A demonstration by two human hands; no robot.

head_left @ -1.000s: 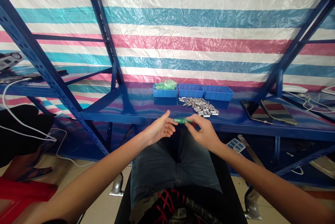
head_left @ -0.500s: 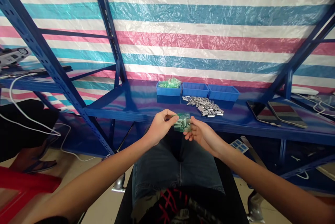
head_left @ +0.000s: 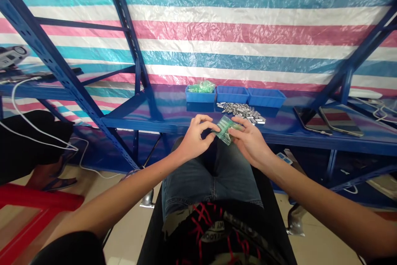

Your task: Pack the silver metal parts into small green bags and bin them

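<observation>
A small green transparent bag (head_left: 224,129) with pale pieces inside is held over my lap, in front of the shelf edge. My right hand (head_left: 248,139) pinches its right side between thumb and fingers. My left hand (head_left: 200,134) is at the bag's left edge, fingers curved, thumb and index apart, a fingertip touching the plastic. Behind the bag lies a pile of small silver metal pieces (head_left: 243,112) on the blue shelf. A blue bin (head_left: 201,96) holding green bags stands behind it, beside two more blue bins (head_left: 232,95) (head_left: 266,98).
Two flat dark-screened devices (head_left: 312,120) (head_left: 341,121) lie on the shelf to the right, near white cables. Blue metal posts (head_left: 52,62) frame the left. A seated person's dark-clothed leg (head_left: 34,145) and a red frame (head_left: 43,196) are at lower left.
The bag has tilted and moved slightly right and up. My left fingers have loosened from their pinch and spread, while my right hand has taken a firmer hold. The view has tipped downward.
</observation>
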